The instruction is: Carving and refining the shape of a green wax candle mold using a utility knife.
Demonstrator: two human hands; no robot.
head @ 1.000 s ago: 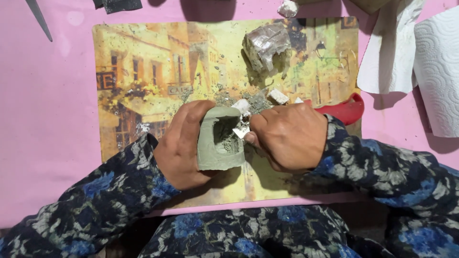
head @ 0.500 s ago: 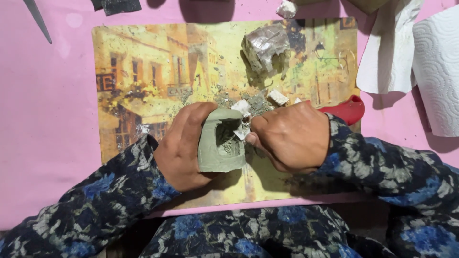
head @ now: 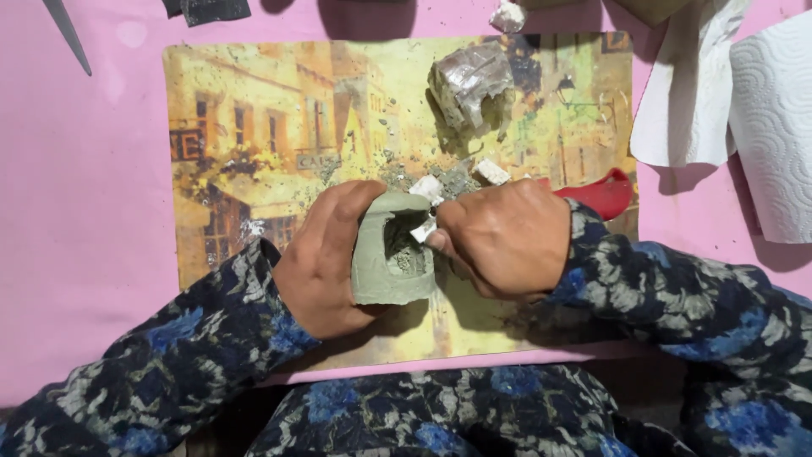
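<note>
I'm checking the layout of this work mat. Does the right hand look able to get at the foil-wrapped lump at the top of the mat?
Probably yes: the foil-wrapped lump lies uncovered above the right hand, with only crumbs between. But that hand is busy with a red-handled tool at the grey-green block.

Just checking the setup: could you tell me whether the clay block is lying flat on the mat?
No, the left hand holds the clay block up off the mat.

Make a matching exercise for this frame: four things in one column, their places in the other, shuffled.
Things:
1. grey-green clay block
2. red-handled tool
3. paper towel roll
4. wrapped grey lump

Places:
A. far right edge, on the pink cloth
B. upper part of the picture mat
C. gripped in the left hand
D. sticking out behind the right hand

Pairs: 1-C, 2-D, 3-A, 4-B
</note>
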